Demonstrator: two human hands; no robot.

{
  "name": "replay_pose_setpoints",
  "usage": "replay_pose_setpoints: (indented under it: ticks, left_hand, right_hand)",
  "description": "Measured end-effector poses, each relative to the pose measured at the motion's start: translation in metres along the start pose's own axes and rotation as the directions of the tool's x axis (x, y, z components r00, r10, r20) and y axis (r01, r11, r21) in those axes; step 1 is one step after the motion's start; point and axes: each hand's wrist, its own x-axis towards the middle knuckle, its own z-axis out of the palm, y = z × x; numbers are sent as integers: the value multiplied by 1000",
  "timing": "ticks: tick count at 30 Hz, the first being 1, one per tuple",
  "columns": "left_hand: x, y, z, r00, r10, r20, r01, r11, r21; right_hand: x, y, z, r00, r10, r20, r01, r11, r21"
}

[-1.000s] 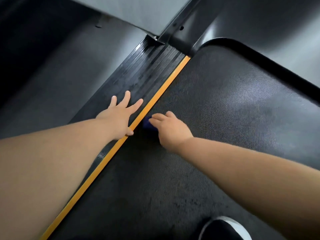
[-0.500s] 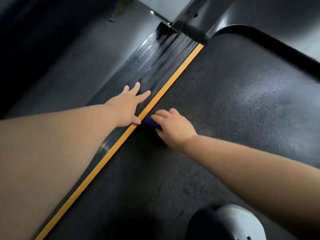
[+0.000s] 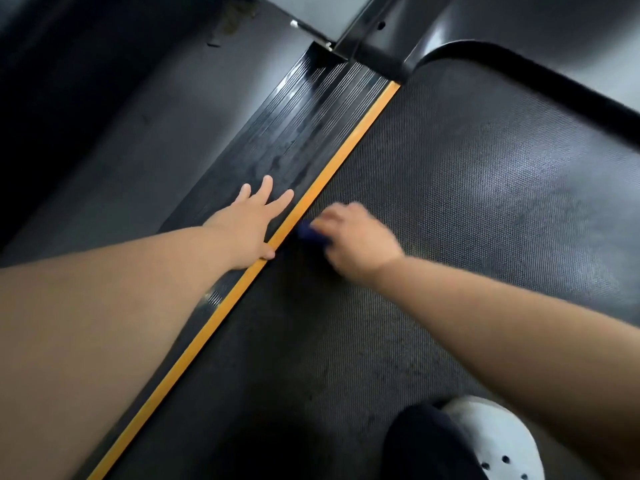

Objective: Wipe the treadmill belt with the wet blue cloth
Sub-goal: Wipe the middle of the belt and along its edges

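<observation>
The belt (image 3: 467, 209) fills the middle and right, a dark textured surface running from 6 o'clock up toward 1 o'clock. Along its left edge runs an orange strip (image 3: 221, 310), and beyond that a ribbed side rail (image 3: 311, 123). The left hand (image 3: 251, 226) lies flat on the rail with fingers spread, its thumb touching the strip. The right hand (image 3: 353, 242), blurred, is closed over a blue cloth (image 3: 311, 233) pressed to the belt just beside the strip, at 3 o'clock from the left hand. A white shoe (image 3: 498, 441) rests on the belt at 5 o'clock.
</observation>
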Motion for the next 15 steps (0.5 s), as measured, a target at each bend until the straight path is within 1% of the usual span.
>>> replay_pose_setpoints:
  ticks: [1, 2, 3, 4, 5, 6, 7, 8, 9, 10, 11, 12, 13, 14, 15]
  left_hand:
    - [1, -1, 0, 1000, 4, 1, -4, 1000, 12]
    - [0, -2, 0, 1000, 5, 3, -5, 1000, 22]
    - [0, -3, 1, 1000, 3, 5, -3, 1000, 23]
    - [-1, -4, 1, 1000, -1, 7, 1, 1000, 23]
    - [0, -4, -1, 1000, 0, 14, 0, 1000, 31]
    - [1, -3, -3, 1000, 6, 23, -7, 999, 49]
    - [2, -4, -6, 999, 11, 34, -13, 998, 69]
    - [2, -4, -10, 999, 12, 46, -16, 996, 88]
    - [2, -3, -12, 998, 9, 62, -15, 995, 102]
    - [2, -3, -14, 997, 4, 78, -12, 993, 115]
    - [2, -2, -14, 996, -6, 88, -6, 992, 127]
    - [-1, 1, -14, 996, -16, 87, 4, 990, 143]
    - [-3, 4, -13, 998, -6, 60, -5, 985, 174]
    - [-7, 10, -12, 999, 42, -2, -41, 974, 224]
    - [-12, 17, -9, 990, 117, -82, -90, 956, 278]
  right_hand:
    - [8, 25, -13, 986, 149, -72, -149, 989, 7]
    - [15, 49, -25, 939, 316, -139, -313, 949, 42]
    - [19, 63, -34, 877, 450, -170, -445, 893, 69]
    - [21, 66, -37, 835, 519, -184, -522, 852, 35]
    - [20, 55, -35, 836, 521, -171, -531, 847, -16]
    - [15, 37, -26, 873, 471, -128, -478, 877, -37]
    - [6, 14, -15, 921, 385, -65, -387, 921, -39]
    - [-6, -9, -1, 966, 260, 1, -260, 965, -35]
    - [-21, -28, 11, 990, 119, 72, -117, 993, -22]
    - [-33, -36, 19, 993, -5, 122, 7, 1000, -20]
    - [-42, -30, 18, 985, -88, 145, 94, 995, -31]
    - [-44, -12, 12, 988, -102, 119, 110, 992, -65]
    - [-44, 9, 5, 997, -33, 65, 41, 992, -118]
    - [-43, 34, -5, 994, 112, -13, -113, 985, -128]
    - [-44, 59, -19, 944, 319, -88, -326, 942, -80]
